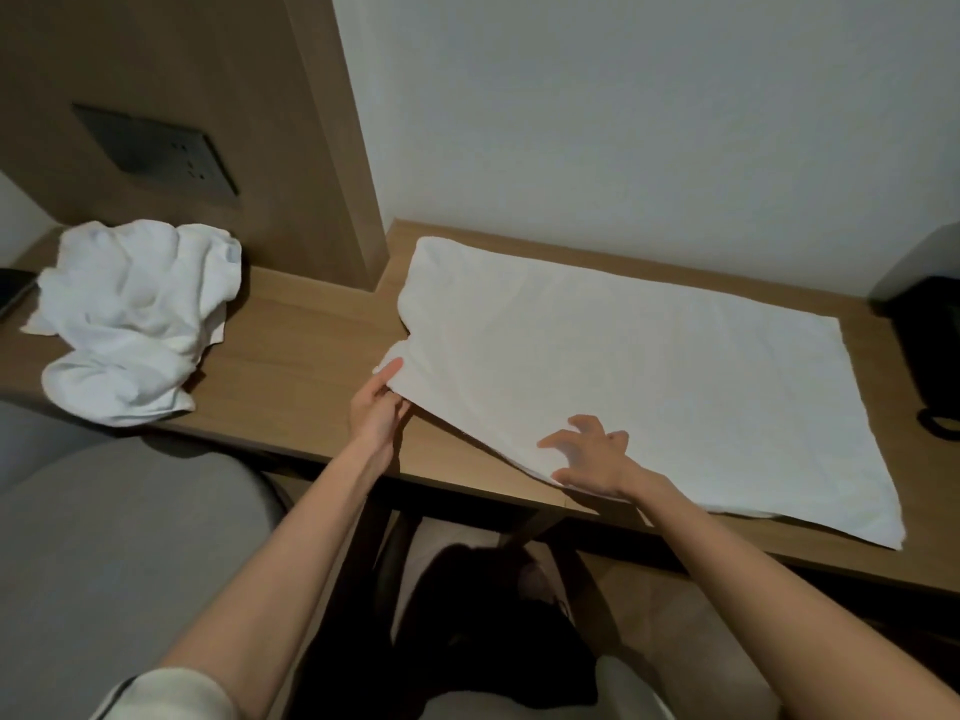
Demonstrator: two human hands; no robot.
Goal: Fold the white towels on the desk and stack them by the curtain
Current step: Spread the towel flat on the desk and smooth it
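Wooden desk against a white wall, seen from above. One white towel lies spread flat at 3 o'clock. The left hand pinches its near-left corner, lifting it slightly. The right hand is over the towel's near edge at 5 o'clock, fingers splayed wide and gripping nothing visible. A crumpled heap of white towelling sits well apart at 9 o'clock, untouched. Progress looks early: the flat towel seems ready for a first fold, the heap still waits, and no finished stack shows. No curtain can be made out.
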